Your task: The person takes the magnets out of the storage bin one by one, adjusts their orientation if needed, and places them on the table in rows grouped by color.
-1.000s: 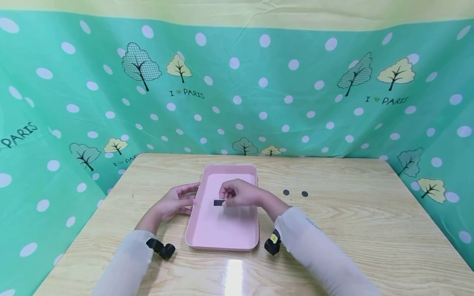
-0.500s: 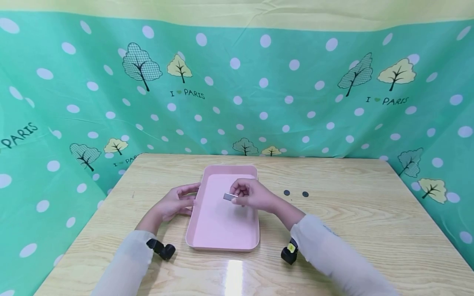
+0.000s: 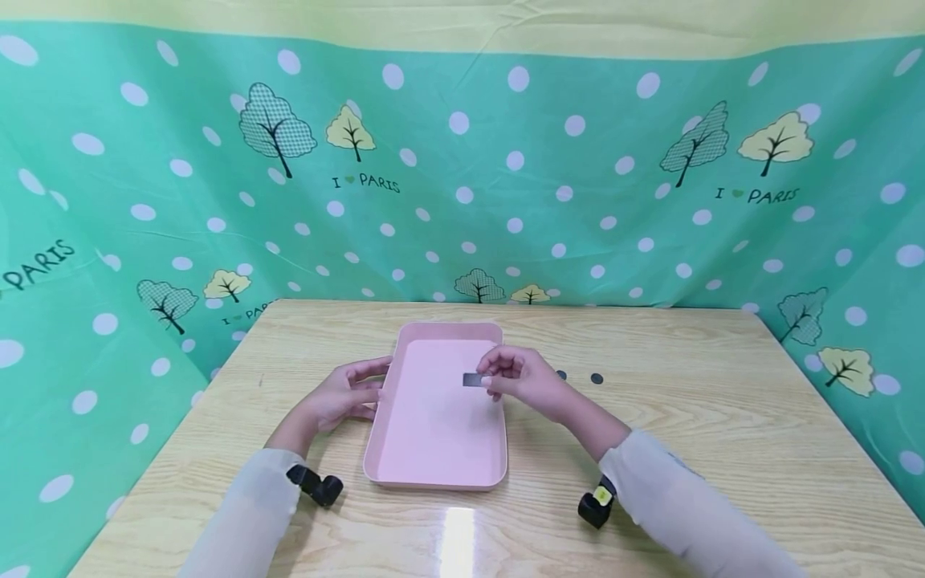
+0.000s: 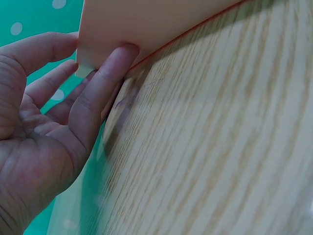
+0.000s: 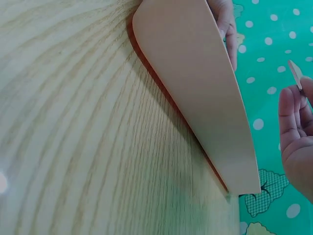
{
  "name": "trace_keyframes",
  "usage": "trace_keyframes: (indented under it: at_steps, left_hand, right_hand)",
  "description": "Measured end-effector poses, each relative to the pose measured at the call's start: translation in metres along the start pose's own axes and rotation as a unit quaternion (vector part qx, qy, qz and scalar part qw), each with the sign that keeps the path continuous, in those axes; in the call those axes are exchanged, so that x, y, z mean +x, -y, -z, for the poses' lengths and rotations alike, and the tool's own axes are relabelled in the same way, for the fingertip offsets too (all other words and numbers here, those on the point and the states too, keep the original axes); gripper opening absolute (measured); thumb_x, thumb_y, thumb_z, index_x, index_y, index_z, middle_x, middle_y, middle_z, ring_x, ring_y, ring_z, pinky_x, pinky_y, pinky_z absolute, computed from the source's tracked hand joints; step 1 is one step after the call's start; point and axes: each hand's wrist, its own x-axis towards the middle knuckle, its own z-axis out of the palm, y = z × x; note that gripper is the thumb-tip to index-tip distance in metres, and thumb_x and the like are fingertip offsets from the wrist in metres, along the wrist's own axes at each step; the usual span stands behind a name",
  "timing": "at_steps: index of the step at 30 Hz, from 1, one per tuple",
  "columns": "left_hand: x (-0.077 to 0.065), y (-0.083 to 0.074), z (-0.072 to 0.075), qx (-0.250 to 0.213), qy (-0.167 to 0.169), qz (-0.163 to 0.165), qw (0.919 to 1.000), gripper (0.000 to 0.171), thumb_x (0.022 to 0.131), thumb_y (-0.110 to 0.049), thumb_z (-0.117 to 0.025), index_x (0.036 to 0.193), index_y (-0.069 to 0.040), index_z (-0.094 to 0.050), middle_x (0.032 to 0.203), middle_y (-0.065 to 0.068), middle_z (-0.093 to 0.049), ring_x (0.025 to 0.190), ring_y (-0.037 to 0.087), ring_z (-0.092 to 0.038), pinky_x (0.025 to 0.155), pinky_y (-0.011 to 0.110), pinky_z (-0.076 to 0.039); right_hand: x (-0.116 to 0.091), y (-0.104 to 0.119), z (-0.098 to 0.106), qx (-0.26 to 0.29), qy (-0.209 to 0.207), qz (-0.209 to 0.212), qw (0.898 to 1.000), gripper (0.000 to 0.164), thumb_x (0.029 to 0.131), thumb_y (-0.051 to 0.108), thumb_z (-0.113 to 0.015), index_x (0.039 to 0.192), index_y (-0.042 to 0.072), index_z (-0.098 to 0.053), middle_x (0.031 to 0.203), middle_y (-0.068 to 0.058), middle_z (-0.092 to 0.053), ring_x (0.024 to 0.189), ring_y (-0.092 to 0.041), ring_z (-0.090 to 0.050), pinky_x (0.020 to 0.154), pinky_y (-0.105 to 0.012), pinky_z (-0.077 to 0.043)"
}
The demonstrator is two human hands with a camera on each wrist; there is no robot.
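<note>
Thumb and fingertips of my right hand point(image 3: 531, 384) pinch a small, thin, flat rectangle point(image 3: 472, 380) with a grey metallic look. It is held above the right side of a pink tray point(image 3: 433, 445). In the right wrist view the rectangle point(image 5: 295, 73) shows nearly edge-on, tilted up from the fingertips. At the tray's left side is my left hand point(image 3: 343, 395), fingers fairly straight and spread, touching the outer wall. The left wrist view shows a fingertip point(image 4: 128, 53) pressed against the tray wall point(image 4: 146, 24); some other fingers are partly hidden there.
Two small dark discs lie on the wooden table right of the tray: one disc point(image 3: 596, 378) fully visible, the other disc point(image 3: 561, 375) partly covered by the right hand. A green dotted cloth point(image 3: 462, 160) hangs behind and at the sides. Each wrist wears a black camera point(image 3: 596, 507).
My right hand has moved to the right with the rectangle, from the tray's middle to its right side, turning the rectangle on the way. The left hand and tray have stayed put.
</note>
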Motion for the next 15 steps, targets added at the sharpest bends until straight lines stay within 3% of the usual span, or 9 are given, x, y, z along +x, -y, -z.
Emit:
trace_keyframes:
  at_steps: [15]
  left_hand:
    - [0.001, 0.0, -0.001, -0.003, 0.0, 0.002, 1.0, 0.069, 0.09, 0.003, -0.062, 0.152, -0.005, -0.031, 0.153, 0.02, -0.032, 0.112, 0.026, -0.06, 0.081, 0.05, -0.057]
  right_hand:
    - [-0.023, -0.005, 0.021, 0.021, -0.069, 0.002, 0.997, 0.016, 0.09, -0.002, -0.064, 0.105, -0.006, -0.061, 0.094, -0.014, -0.064, 0.076, -0.02, -0.062, 0.071, -0.032, -0.059]
